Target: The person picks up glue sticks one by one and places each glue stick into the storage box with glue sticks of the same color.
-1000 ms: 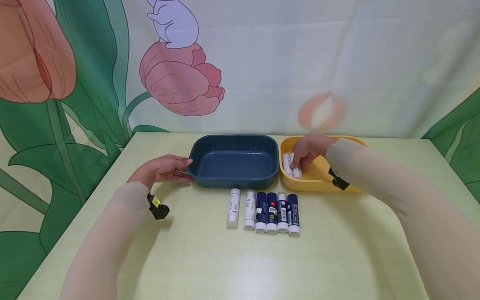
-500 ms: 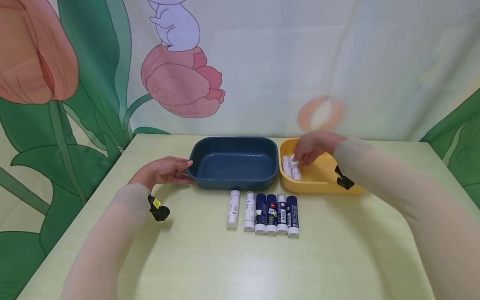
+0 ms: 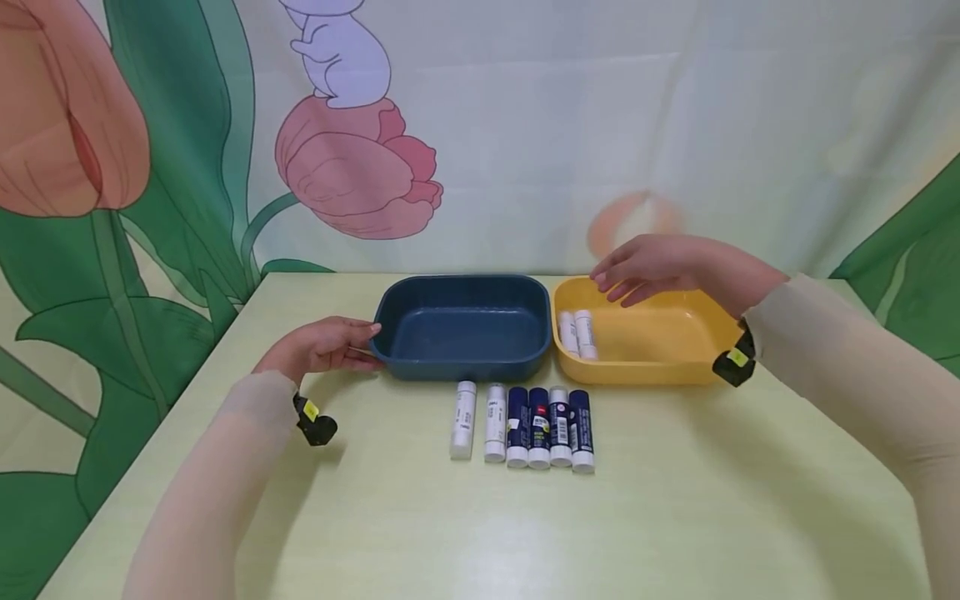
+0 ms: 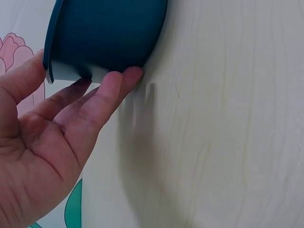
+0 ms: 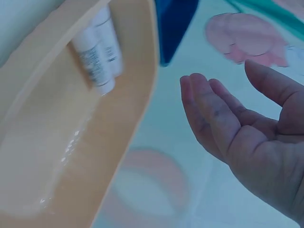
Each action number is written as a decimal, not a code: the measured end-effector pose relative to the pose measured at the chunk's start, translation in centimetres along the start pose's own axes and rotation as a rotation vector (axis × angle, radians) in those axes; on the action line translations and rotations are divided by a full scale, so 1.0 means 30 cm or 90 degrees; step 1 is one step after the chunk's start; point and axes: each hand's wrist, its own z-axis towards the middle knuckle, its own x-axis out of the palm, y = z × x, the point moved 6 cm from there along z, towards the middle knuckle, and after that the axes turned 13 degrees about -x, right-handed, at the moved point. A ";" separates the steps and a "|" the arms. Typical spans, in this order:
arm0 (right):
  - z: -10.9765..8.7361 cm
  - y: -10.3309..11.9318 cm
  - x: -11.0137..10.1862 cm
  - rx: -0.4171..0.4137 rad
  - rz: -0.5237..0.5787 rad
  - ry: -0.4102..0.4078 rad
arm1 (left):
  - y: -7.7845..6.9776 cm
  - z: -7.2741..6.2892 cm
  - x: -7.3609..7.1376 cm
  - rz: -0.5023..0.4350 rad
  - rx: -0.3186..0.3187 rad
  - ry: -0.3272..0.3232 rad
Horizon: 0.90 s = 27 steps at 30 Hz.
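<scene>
Right grip (image 3: pixel 660 258): fingers apart, nothing in it, above the back-left corner of the yellow tray (image 3: pixel 637 372).
Left grip (image 3: pixel 330 343): fingers straight against the blue tray (image 3: pixel 461 368), left end, thumb at rim.
Change: right hand has lifted off two white sticks (image 3: pixel 586 335), left lying side by side at the yellow tray's left end; I judge that placement done.
Six-stick row (image 3: pixel 539 429): on the bench (image 3: pixel 480 533), off the blue tray's front-right corner; only head view shows me it.
Left wrist view: adds fingertips on the outer wall.

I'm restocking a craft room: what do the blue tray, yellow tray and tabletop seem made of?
Blue tray: probably moulded plastic, semi-glossy, with soft highlights inside. Yellow tray: likely plastic too, smooth, with glints along its floor. Tabletop: wood or wood-look laminate, satin; faint grain lines fit either.
</scene>
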 end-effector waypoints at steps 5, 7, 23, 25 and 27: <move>-0.071 0.028 0.011 -0.044 -0.012 -0.053 | 0.000 -0.005 0.003 -0.003 -0.002 -0.009; -0.101 0.034 0.023 -0.063 -0.010 -0.087 | -0.001 -0.007 0.005 -0.001 -0.002 -0.011; -0.251 -0.015 0.204 -0.169 -0.032 -0.280 | -0.003 -0.007 0.003 0.008 -0.005 -0.021; -0.262 -0.022 0.225 -0.166 -0.064 -0.294 | -0.001 -0.006 0.001 0.004 -0.006 -0.022; -0.269 -0.029 0.250 -0.163 -0.082 -0.297 | 0.001 -0.007 -0.001 0.001 -0.007 -0.023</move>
